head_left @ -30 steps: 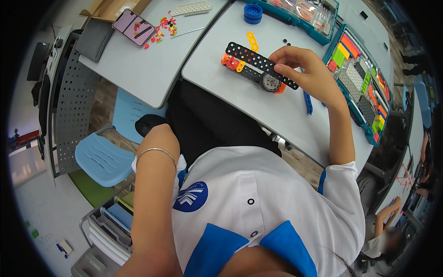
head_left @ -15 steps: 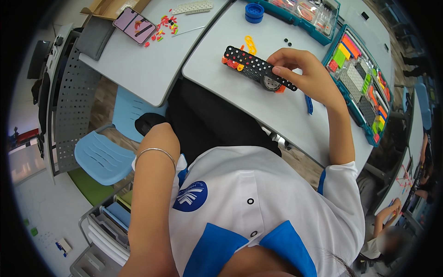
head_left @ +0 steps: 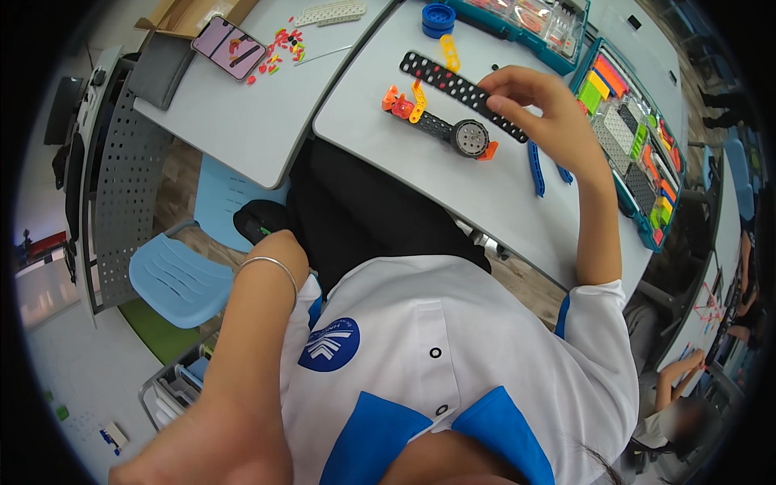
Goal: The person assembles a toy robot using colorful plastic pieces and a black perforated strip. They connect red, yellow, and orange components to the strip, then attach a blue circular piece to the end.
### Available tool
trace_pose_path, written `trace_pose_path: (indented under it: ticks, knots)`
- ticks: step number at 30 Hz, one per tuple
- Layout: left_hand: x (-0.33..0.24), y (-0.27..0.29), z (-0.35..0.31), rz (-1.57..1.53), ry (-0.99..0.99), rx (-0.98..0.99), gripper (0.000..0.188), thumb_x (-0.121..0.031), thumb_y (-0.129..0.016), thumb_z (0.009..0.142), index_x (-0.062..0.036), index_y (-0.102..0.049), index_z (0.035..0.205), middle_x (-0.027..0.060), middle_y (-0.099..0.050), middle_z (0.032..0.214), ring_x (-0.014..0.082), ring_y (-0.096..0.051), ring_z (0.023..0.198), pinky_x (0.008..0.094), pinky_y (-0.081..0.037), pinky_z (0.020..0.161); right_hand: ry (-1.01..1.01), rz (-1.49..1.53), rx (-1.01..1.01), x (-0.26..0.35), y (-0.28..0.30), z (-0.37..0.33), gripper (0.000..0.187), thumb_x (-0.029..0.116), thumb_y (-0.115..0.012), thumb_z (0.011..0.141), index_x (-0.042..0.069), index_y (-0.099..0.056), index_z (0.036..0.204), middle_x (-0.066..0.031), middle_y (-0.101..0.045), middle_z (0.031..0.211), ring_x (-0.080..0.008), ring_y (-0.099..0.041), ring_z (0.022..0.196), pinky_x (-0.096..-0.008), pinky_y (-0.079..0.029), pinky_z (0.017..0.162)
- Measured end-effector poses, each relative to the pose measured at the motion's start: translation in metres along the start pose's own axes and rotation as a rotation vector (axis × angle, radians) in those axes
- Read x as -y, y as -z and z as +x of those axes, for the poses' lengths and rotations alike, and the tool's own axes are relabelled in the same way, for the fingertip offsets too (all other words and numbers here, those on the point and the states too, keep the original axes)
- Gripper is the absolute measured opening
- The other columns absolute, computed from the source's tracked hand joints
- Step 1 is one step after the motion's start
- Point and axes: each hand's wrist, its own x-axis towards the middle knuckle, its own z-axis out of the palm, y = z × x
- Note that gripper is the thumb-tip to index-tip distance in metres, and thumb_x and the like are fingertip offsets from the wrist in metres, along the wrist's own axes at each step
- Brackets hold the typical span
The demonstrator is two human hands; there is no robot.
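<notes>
Between the thumb and fingers of my right hand (head_left: 543, 109) is the near end of a long black perforated building plate (head_left: 453, 83), slanting over the white table. Just below it lies a small assembly: a black beam (head_left: 434, 124) carrying a round dark grey wheel (head_left: 470, 138), with orange and red parts (head_left: 398, 103) and a yellow connector (head_left: 418, 103) at its left end. My left arm is bent, a silver bangle (head_left: 275, 260) around it. Blurred at the lower left edge is my left hand (head_left: 198, 453), its fingers hidden.
Blue curved strips (head_left: 535, 170) lie right of the assembly. A yellow perforated piece (head_left: 449, 53) and blue wheel-like rings (head_left: 437, 21) sit beyond. A teal parts case (head_left: 659, 239) stands right. On the left table are a phone (head_left: 229, 48) and scattered small pegs (head_left: 283, 44).
The black plate has come away from over the assembly, up and slightly right with my right hand, exposing the beam and wheel. My left forearm has swung outward at the lower left.
</notes>
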Motion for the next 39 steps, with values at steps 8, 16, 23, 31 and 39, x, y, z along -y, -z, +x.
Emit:
trace_pose_path:
  ticks: [8, 16, 23, 31, 39]
  knots:
    - [0.033, 0.085, -0.18, 0.341, 1.215, 0.538, 0.05, -0.023, -0.063, 0.092, -0.0048, -0.047, 0.136, 0.0137, -0.053, 0.134, 0.0227, -0.057, 0.118, 0.0359, -0.048, 0.094, 0.114, 0.035, -0.133, -0.005, 0.006, 0.0, 0.02, 0.016, -0.067, 0.091, 0.002, -0.07, 0.105, -0.0037, -0.07, 0.093, -0.0112, -0.064, 0.08, -0.0265, -0.052, 0.075]
    - [0.045, 0.075, -0.254, 0.211, 1.705, 0.986, 0.063, -0.016, -0.079, 0.081, -0.004, -0.053, 0.137, 0.0111, -0.061, 0.127, 0.0188, -0.058, 0.116, 0.0317, -0.048, 0.09, 0.072, 0.02, -0.082, -0.003, 0.003, -0.002, 0.02, 0.015, -0.066, 0.092, 0.001, -0.07, 0.105, -0.0048, -0.07, 0.091, -0.0116, -0.064, 0.077, -0.0263, -0.052, 0.073]
    - [0.032, 0.07, -0.261, 0.093, 1.721, 0.673, 0.046, 0.003, -0.074, 0.081, 0.002, -0.059, 0.125, 0.0087, -0.059, 0.119, 0.0172, -0.058, 0.112, 0.0301, -0.05, 0.096, 0.099, -0.001, -0.106, -0.007, 0.005, -0.001, 0.021, 0.016, -0.066, 0.092, 0.001, -0.07, 0.106, -0.0057, -0.07, 0.092, -0.0118, -0.064, 0.077, -0.0265, -0.052, 0.074]
    - [0.027, 0.072, -0.269, 0.162, 1.603, 0.636, 0.041, 0.003, -0.075, 0.081, 0.0021, -0.06, 0.12, 0.0085, -0.059, 0.117, 0.0174, -0.059, 0.111, 0.0312, -0.051, 0.097, 0.114, 0.034, -0.073, -0.002, 0.004, -0.001, 0.02, 0.016, -0.066, 0.092, 0.001, -0.07, 0.105, -0.0052, -0.07, 0.092, -0.0119, -0.063, 0.078, -0.0261, -0.052, 0.073]
    - [0.026, 0.07, -0.274, 0.19, 1.76, 0.523, 0.042, -0.006, -0.081, 0.079, 0.0035, -0.062, 0.115, 0.0083, -0.066, 0.104, 0.0138, -0.063, 0.098, 0.0289, -0.056, 0.079, 0.036, 0.067, 0.1, 0.003, -0.007, 0.002, 0.02, 0.014, -0.067, 0.091, -0.001, -0.069, 0.105, -0.0057, -0.07, 0.094, -0.0121, -0.063, 0.083, -0.028, -0.05, 0.082]
